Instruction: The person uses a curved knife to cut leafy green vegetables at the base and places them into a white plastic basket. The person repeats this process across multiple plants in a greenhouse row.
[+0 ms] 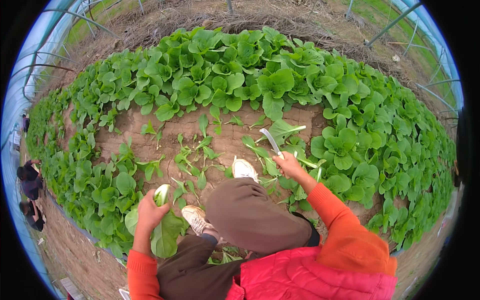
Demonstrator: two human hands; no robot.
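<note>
In my left hand [150, 210] is a cut leafy green vegetable [165, 232], its pale stem end up and its broad leaves hanging below my fingers. My right hand [290, 165] grips the handle of a curved knife [270, 140], the blade pointing up and away from me. Just beyond the blade a loose leaf [283, 129] with a white stalk lies on the soil. More cut leaves and stalks [300, 159] are scattered beside my right hand. Small uprooted or trimmed seedlings [197, 155] lie on the cracked soil [172, 131] between my hands.
Dense rows of leafy greens [228, 71] grow ahead and to both sides. My shoes [244, 169] stand on the bed. Metal hoops [393, 24] and plastic sheeting [26, 78] form a tunnel around it. Several people [30, 183] are at the far left edge beside a dirt path [75, 247].
</note>
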